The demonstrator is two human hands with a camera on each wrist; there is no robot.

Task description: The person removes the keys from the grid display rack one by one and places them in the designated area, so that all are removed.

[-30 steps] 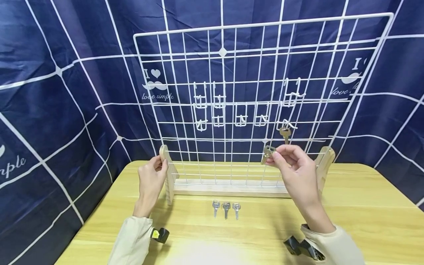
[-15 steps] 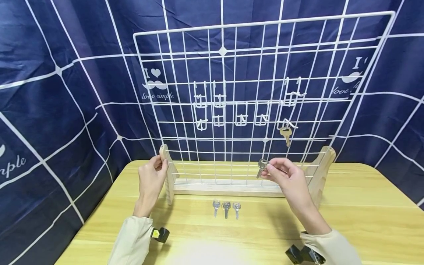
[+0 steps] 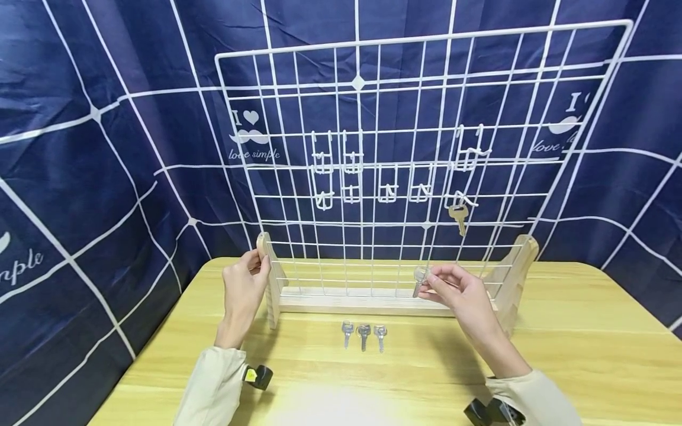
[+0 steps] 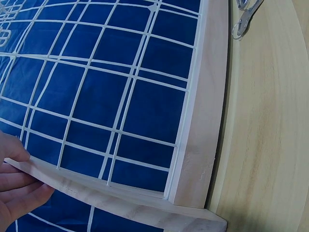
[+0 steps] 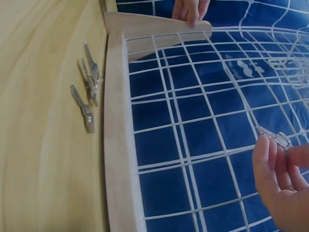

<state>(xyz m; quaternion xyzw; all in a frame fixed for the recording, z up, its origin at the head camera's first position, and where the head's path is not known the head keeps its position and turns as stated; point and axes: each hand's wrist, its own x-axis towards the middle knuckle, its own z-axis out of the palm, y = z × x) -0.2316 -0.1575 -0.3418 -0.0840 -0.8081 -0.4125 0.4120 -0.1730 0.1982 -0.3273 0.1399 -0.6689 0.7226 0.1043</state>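
Note:
Between thumb and fingers my right hand [image 3: 462,296] pinches a silver key [image 3: 420,277] by its head, its blade pointing down, in front of the lower part of the white wire grid [image 3: 373,92]. In the right wrist view the same key [image 5: 273,137] shows at the fingertips. My left hand [image 3: 244,290] grips the left wooden upright [image 3: 273,284] of the grid's stand near its top. A brass key [image 3: 459,220] hangs from a white hook [image 3: 462,200] at the lower right of the hook group. Three silver keys [image 3: 364,337] lie in a row on the table.
Several more white wire hooks [image 3: 389,190] hang on the grid in two rows. The stand's wooden base bar [image 3: 346,303] and right upright [image 3: 518,278] stand on the yellow wooden table [image 3: 586,331]. A dark blue curtain [image 3: 149,130] with white lines surrounds the table.
My right hand has moved down and slightly left with the silver key, away from the hanging brass key, which now shows fully. The left hand has stayed on the upright.

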